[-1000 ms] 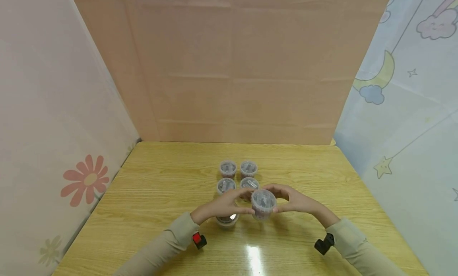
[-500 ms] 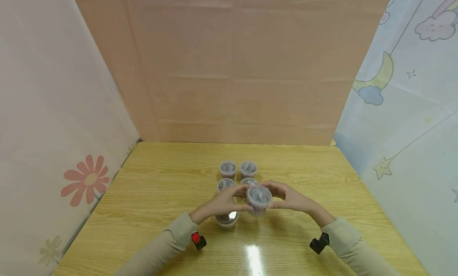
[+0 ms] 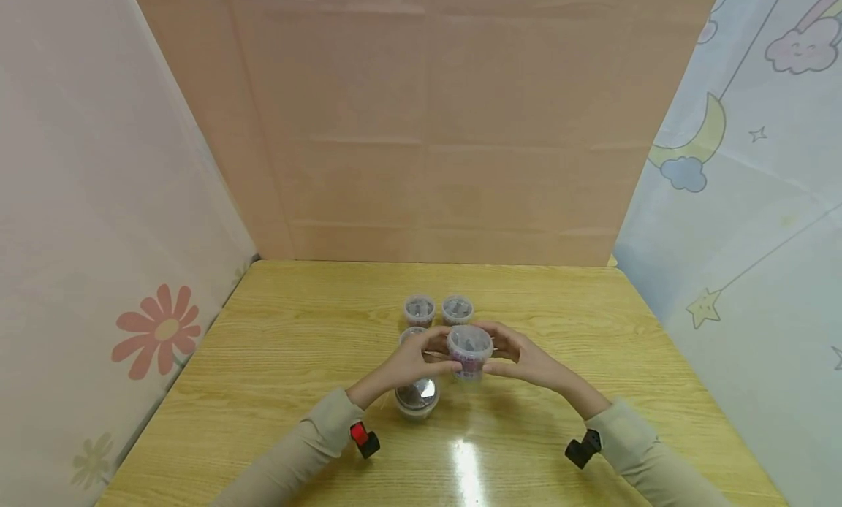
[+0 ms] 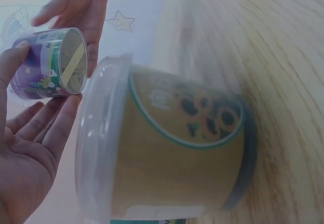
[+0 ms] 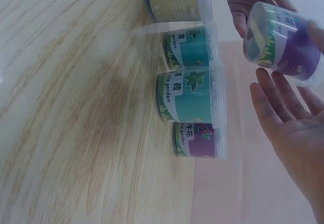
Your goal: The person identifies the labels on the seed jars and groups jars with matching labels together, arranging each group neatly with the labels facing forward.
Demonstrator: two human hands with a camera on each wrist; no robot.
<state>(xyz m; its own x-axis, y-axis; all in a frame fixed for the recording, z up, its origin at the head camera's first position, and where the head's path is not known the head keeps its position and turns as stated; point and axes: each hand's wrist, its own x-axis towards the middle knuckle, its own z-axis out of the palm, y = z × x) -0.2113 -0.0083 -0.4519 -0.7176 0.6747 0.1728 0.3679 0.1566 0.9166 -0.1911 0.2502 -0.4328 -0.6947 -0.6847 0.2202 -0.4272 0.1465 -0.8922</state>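
A small clear-lidded plastic tub (image 3: 470,351) with a purple flowered label is held in the air between both hands. My left hand (image 3: 408,362) grips its left side, thumb in front and fingers behind. On the other side, my right hand (image 3: 531,361) grips it the same way. The left wrist view shows the purple tub (image 4: 48,64) and its bare base. Close to that camera stands a brown tub (image 4: 167,153) with a sunflower label, which is the front left tub (image 3: 417,403) in the head view.
Two tubs stand at the back, left (image 3: 419,311) and right (image 3: 457,310). Another tub (image 3: 413,334) is partly behind my left hand. Teal-labelled tubs (image 5: 187,96) and a purple one (image 5: 196,140) stand on the wooden table (image 3: 316,310). Cloth walls (image 3: 421,127) surround it.
Both hands have carried the purple tub away from me and slightly left. It now covers the middle right tub in the head view. The standing tubs have not moved.
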